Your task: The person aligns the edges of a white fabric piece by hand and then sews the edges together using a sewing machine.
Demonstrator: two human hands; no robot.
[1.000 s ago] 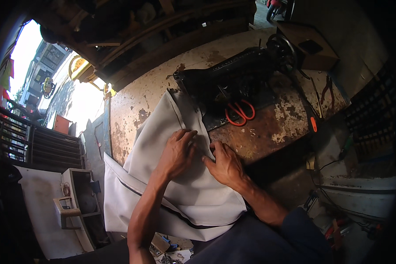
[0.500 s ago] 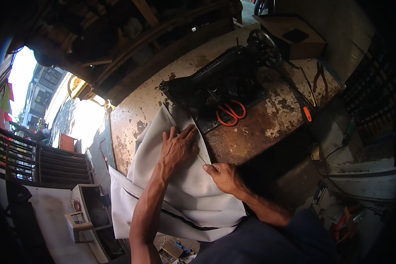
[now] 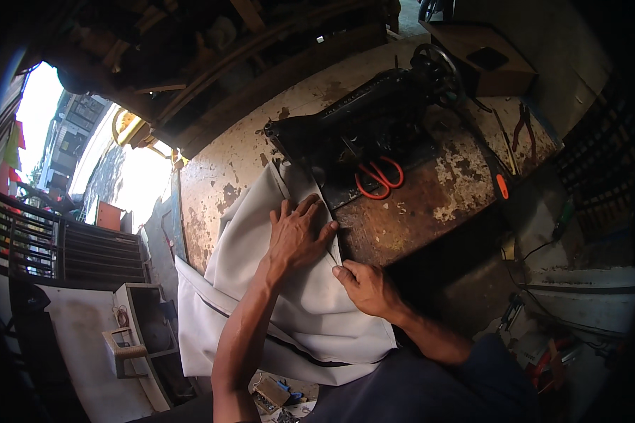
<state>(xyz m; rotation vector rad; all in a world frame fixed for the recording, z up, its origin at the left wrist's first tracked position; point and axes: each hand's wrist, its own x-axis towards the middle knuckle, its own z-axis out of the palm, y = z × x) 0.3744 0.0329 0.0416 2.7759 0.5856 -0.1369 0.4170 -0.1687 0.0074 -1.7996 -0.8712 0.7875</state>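
A large piece of light grey, leather-like fabric (image 3: 254, 243) drapes over the table's front and hangs in folds toward my lap. Its far end reaches under the head of a black sewing machine (image 3: 360, 116); the needle area is too dark to make out. My left hand (image 3: 296, 236) lies flat on the fabric, its fingers spread and its thumb at the right-hand seamed edge. Nearer to me, my right hand (image 3: 368, 287) pinches that same edge between thumb and fingers. Scissors with red-orange handles (image 3: 379, 178) rest by the machine's base, their blades hidden in shadow.
The worn table (image 3: 395, 225) has peeling paint. On its right lie pliers (image 3: 523, 132) and a tool with an orange-tipped handle (image 3: 502, 186). A brown box (image 3: 481, 60) stands behind the handwheel. Dark wooden shelving (image 3: 212, 92) runs along the back.
My left thumb has spread out to the fabric's right edge, and the left hand has turned slightly. The right hand keeps its pinch. The whole view has shifted a little.
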